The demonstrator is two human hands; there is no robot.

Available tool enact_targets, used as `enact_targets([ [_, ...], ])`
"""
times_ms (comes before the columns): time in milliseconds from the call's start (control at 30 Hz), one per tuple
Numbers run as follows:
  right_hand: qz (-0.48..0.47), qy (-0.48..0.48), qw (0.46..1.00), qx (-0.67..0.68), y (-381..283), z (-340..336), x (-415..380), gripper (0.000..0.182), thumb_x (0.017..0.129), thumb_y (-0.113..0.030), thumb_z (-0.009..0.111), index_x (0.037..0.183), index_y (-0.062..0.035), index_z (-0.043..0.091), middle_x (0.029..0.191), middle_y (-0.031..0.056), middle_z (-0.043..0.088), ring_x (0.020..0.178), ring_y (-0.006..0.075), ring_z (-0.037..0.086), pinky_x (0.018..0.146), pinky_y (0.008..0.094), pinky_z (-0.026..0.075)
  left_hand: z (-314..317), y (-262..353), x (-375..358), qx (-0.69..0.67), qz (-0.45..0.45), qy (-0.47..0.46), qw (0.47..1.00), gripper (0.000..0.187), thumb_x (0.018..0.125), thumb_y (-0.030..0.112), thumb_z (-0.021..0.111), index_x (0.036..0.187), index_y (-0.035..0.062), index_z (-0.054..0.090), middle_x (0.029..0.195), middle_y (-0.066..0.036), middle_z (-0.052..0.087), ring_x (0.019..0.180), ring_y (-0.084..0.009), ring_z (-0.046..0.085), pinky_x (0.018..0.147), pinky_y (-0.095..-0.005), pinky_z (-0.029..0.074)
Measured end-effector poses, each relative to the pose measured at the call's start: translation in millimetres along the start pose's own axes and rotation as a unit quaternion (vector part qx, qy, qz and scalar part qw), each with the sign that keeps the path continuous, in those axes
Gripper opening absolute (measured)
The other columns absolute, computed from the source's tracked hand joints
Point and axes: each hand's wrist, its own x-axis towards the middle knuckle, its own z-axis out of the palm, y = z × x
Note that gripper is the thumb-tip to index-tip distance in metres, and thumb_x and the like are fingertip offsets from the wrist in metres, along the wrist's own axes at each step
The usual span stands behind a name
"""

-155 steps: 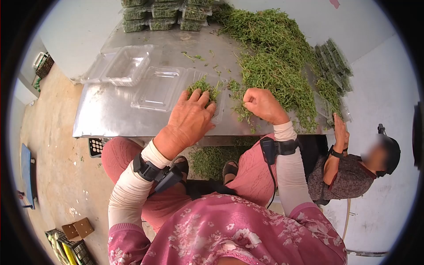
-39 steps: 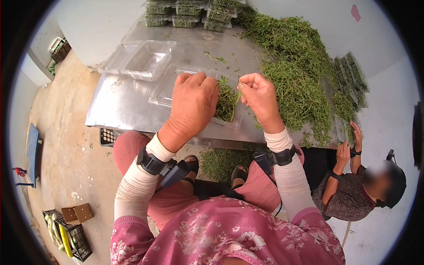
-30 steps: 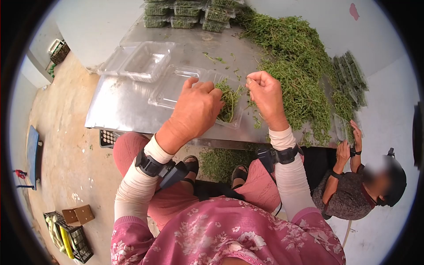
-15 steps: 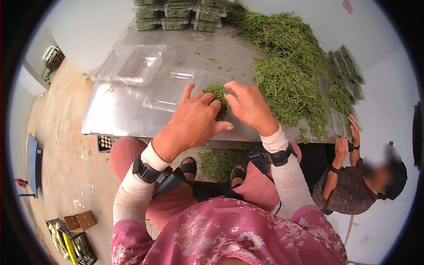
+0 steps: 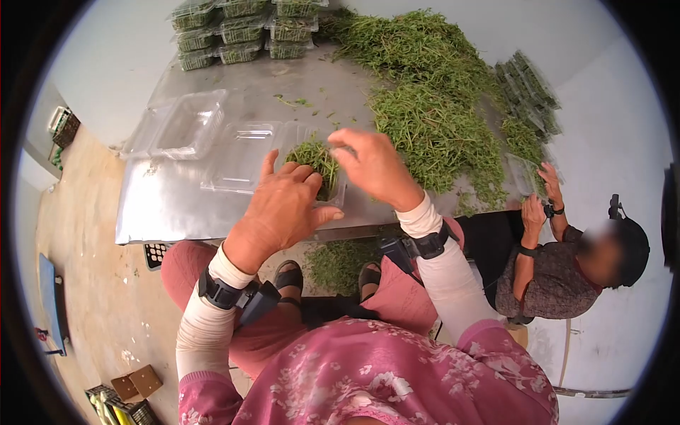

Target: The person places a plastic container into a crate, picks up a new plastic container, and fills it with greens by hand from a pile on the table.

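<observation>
A clear plastic clamshell box (image 5: 341,194) stands at the table's front edge with leafy green sprigs (image 5: 312,154) in it. Its lid (image 5: 244,152) lies folded open to the left. My left hand (image 5: 280,205) rests over the box's near side, fingers spread with their tips on the greens and the thumb stretched out by the front corner. My right hand (image 5: 375,168) hovers at the box's right side, fingers bent and apart from the thumb, nothing visible between them. The left palm hides part of the box.
A large heap of loose greens (image 5: 439,106) covers the table's right side. Another open clear box (image 5: 188,127) sits at left; filled boxes (image 5: 241,32) are stacked behind. At right, a co-worker (image 5: 552,269) handles a clear box (image 5: 523,176). More filled boxes (image 5: 528,92) stand beyond.
The whole view has shifted, so the table and stacks appear further left. My right hand has moved slightly over the greens; my left hand stays on the box.
</observation>
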Motion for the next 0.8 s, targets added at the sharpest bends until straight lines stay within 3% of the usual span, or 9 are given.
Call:
enact_targets([
  [67,0.024,0.044,0.999,-0.001,3.1,-16.3,-2.2,0.014,0.087,-0.009,0.065,0.097,-0.0001,0.067,0.081,0.0211,0.068,0.072,0.0377,0.068,0.064,0.0407,0.052,1.6,-0.9,-1.0,0.006,0.004,0.012,1.0,0.057,0.086,0.053,0.066,0.109,0.001,0.065,0.11,-0.015,0.066,0.114,-0.0328,0.059,0.115,-0.0573,0.026],
  [100,0.049,0.058,0.997,-0.009,7.4,-25.8,-4.2,0.012,0.087,-0.009,0.066,0.095,-0.0002,0.067,0.077,0.019,0.068,0.066,0.0302,0.067,0.061,0.0362,0.052,2.8,-1.2,-1.1,0.006,0.006,0.016,1.0,0.057,0.086,0.053,0.066,0.109,0.0008,0.065,0.11,-0.015,0.066,0.114,-0.0328,0.059,0.115,-0.057,0.026],
  [200,0.123,0.084,0.986,-0.076,37.1,-57.6,-12.1,0.013,0.086,-0.012,0.069,0.089,0.0003,0.067,0.074,0.0182,0.067,0.061,0.0273,0.065,0.059,0.0361,0.05,8.1,-3.8,-3.1,0.003,0.012,0.045,0.999,0.055,0.086,0.054,0.065,0.103,0.0013,0.067,0.104,-0.014,0.066,0.111,-0.0322,0.059,0.114,-0.0567,0.026],
  [267,0.156,0.077,0.975,-0.138,60.7,-78.8,-17.9,0.02,0.085,-0.017,0.072,0.084,0.0013,0.066,0.072,0.0191,0.066,0.06,0.0297,0.063,0.06,0.038,0.05,12.8,-5.6,-3.9,-0.002,0.024,0.083,0.996,0.053,0.086,0.055,0.065,0.095,0.0028,0.068,0.096,-0.012,0.066,0.106,-0.0306,0.06,0.113,-0.057,0.027],
  [400,0.25,0.012,0.918,-0.307,91.6,-98.6,-17.9,0.039,0.082,-0.03,0.076,0.074,0.0049,0.062,0.065,0.0224,0.061,0.059,0.0365,0.061,0.06,0.0437,0.05,4.6,-3.1,-3.0,-0.002,-0.004,0.031,1.0,0.055,0.086,0.053,0.066,0.103,0.001,0.067,0.106,-0.015,0.067,0.112,-0.0332,0.06,0.115,-0.0545,0.026],
  [433,0.254,-0.01,0.91,-0.327,91.6,-97.2,-16.1,0.047,0.082,-0.037,0.077,0.075,0.0066,0.06,0.069,0.0248,0.062,0.069,0.0421,0.064,0.065,0.0474,0.051,3.0,-2.8,-2.8,-0.003,-0.007,0.025,1.0,0.055,0.086,0.053,0.066,0.102,0.0011,0.067,0.106,-0.015,0.067,0.112,-0.0332,0.06,0.115,-0.0543,0.025],
  [633,0.3,-0.026,0.872,-0.386,77.3,-68.8,-7.1,0.054,0.084,-0.038,0.076,0.108,0.0061,0.057,0.108,0.0286,0.064,0.099,0.0462,0.065,0.082,0.0514,0.054,3.4,-2.3,-3.2,-0.003,-0.008,0.026,1.0,0.054,0.086,0.053,0.067,0.101,0.0013,0.067,0.104,-0.014,0.067,0.112,-0.0331,0.061,0.116,-0.0541,0.025],
  [733,0.301,-0.071,0.865,-0.395,88.4,-66.2,-7.4,0.051,0.085,-0.03,0.073,0.117,0.0045,0.054,0.116,0.0298,0.061,0.103,0.0468,0.064,0.084,0.0533,0.054,4.8,-2.9,-4.1,-0.005,-0.001,0.043,0.999,0.052,0.086,0.052,0.067,0.101,0.0018,0.067,0.104,-0.013,0.067,0.112,-0.0326,0.06,0.116,-0.0544,0.026],
  [800,0.273,-0.052,0.87,-0.407,104.7,-64.8,-12.1,0.041,0.085,-0.024,0.071,0.112,0.0044,0.057,0.109,0.0289,0.064,0.099,0.0464,0.065,0.082,0.0533,0.054,3.9,-3.5,-5.5,-0.005,-0.003,0.044,0.999,0.051,0.086,0.051,0.067,0.101,0.0022,0.067,0.104,-0.013,0.067,0.112,-0.0319,0.06,0.116,-0.0545,0.026],
])
